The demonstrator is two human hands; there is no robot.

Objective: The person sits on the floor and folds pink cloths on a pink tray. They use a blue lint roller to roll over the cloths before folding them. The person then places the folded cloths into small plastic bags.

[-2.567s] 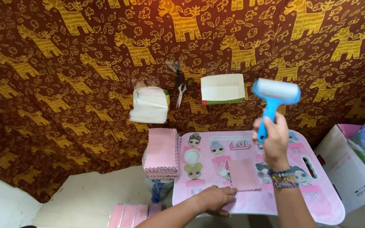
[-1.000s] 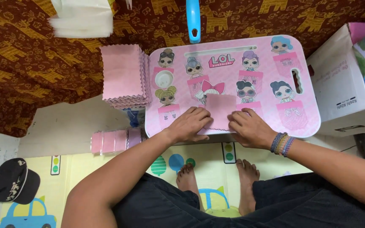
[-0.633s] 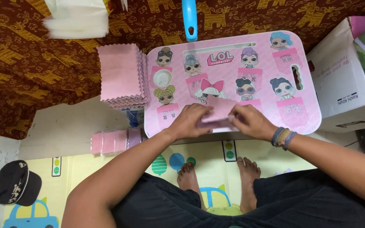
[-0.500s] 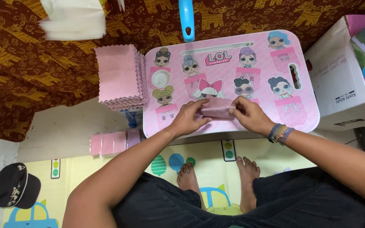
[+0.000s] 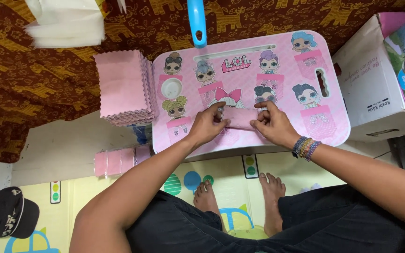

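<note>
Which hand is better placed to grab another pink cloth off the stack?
Left. The left hand sits on the folded cloth nearer the stack; the right hand is farther away.

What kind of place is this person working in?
Probably a home floor used as a small craft spot. The person sits barefoot on a child's play mat at a low pink lap table, a patterned cloth spread behind, both hands folding a pink cloth.

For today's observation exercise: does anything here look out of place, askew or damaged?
Nothing stands out: left hand and right hand press a folded pink cloth on the pink lap table; the pink cloth stack sits tidy.
</note>
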